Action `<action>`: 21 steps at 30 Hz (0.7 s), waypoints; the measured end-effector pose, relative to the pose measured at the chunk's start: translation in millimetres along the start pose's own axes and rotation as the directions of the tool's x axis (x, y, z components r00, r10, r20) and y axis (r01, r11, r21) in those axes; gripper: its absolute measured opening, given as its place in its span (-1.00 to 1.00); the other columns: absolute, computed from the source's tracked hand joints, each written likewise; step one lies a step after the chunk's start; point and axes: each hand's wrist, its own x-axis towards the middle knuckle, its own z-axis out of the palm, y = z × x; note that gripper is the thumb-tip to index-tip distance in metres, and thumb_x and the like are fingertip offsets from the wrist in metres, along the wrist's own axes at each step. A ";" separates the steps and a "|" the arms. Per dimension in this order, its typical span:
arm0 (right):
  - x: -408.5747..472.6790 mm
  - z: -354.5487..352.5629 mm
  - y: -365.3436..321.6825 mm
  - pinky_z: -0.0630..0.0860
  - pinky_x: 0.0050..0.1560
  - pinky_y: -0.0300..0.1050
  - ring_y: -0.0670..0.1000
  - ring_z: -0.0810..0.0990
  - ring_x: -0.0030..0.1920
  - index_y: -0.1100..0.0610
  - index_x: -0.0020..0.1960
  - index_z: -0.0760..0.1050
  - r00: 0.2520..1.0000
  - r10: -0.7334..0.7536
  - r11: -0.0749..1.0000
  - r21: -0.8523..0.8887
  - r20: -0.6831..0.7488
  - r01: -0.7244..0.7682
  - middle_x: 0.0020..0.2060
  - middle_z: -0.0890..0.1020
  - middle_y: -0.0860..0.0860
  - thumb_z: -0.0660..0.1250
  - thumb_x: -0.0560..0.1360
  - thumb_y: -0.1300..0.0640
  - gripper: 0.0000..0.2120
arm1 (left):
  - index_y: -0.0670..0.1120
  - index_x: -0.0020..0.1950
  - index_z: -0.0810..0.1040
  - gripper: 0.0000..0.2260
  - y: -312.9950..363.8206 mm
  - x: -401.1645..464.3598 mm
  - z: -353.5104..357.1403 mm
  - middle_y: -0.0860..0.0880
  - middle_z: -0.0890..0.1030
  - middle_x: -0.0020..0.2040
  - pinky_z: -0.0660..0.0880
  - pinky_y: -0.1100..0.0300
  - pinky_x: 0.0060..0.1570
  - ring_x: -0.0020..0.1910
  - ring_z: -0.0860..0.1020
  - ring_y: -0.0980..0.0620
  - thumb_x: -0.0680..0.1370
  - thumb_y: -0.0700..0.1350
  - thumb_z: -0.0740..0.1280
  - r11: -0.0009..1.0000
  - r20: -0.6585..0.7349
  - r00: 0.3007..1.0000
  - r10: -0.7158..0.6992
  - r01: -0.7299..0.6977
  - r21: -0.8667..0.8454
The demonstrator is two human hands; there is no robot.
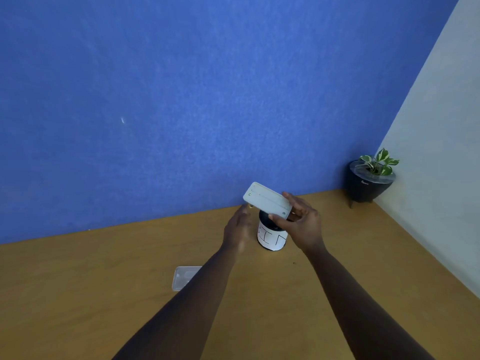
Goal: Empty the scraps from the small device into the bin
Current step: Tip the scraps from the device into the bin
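Note:
My right hand [302, 222] grips a small pale green rectangular device [267, 200] by its right end and holds it tilted above the bin [271, 236]. The bin is a small white cylinder with a dark rim and "BIN" written on its side. It stands on the wooden table near the blue wall. My left hand [237, 227] hovers just left of the bin, fingers apart, its fingertips near the lower left corner of the device. Whether they touch it is unclear. No scraps are visible.
A clear plastic lid or tray [184, 278] lies on the wooden table [104, 294] near my left forearm. A dark pot with a green plant [370, 181] stands in the back right corner. The blue wall runs along the table's far edge.

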 end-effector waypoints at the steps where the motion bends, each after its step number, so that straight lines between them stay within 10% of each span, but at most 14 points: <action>1: -3.5 6.8 -2.0 0.53 -0.03 -0.47 -0.05 0.56 0.06 0.21 0.25 0.48 1.000 -0.003 1.000 0.008 0.004 0.003 0.05 0.55 0.01 0.56 0.24 0.28 -0.40 | -0.02 0.37 0.38 -0.66 2.4 -1.1 -0.2 -0.08 0.51 0.31 0.41 0.03 0.22 0.27 0.49 -0.08 0.65 -0.01 0.03 0.975 0.025 0.996 -0.091 0.094 -0.201; 7: -30.2 53.2 -20.4 0.56 0.10 -0.14 0.02 0.57 0.13 0.24 0.23 0.50 0.999 0.011 1.000 0.021 0.036 -0.011 0.12 0.59 0.10 0.56 0.24 0.25 -0.42 | -0.06 -0.01 0.50 -0.67 3.2 -7.9 -22.2 -0.07 0.58 -0.11 0.51 0.06 -0.24 -0.17 0.57 -0.06 0.62 0.09 0.04 0.707 0.025 0.980 -0.200 0.162 -0.689; 12: -49.0 83.1 -29.3 0.58 0.02 -0.13 0.02 0.58 0.10 0.15 0.18 0.54 0.995 -0.036 0.998 -0.051 0.092 0.041 0.07 0.60 0.04 0.57 0.21 0.17 -0.44 | -0.13 -0.07 0.51 -0.68 -4.0 -14.8 -44.0 -0.12 0.53 -0.12 0.45 0.04 -0.15 -0.16 0.52 -0.11 0.60 0.03 0.06 0.550 -0.024 0.979 -0.202 0.093 -0.830; 21: -64.9 109.0 -41.4 0.51 0.07 -0.12 -0.05 0.53 0.08 0.11 0.18 0.53 0.975 -0.123 0.977 -0.150 0.182 0.151 0.08 0.61 0.01 0.56 0.20 0.05 -0.42 | -0.13 -0.16 0.51 -0.60 -13.0 -21.7 -75.3 -0.13 0.52 -0.21 0.46 0.08 -0.22 -0.22 0.51 -0.10 0.61 0.01 -0.05 0.559 -0.145 0.967 -0.209 -0.004 -0.829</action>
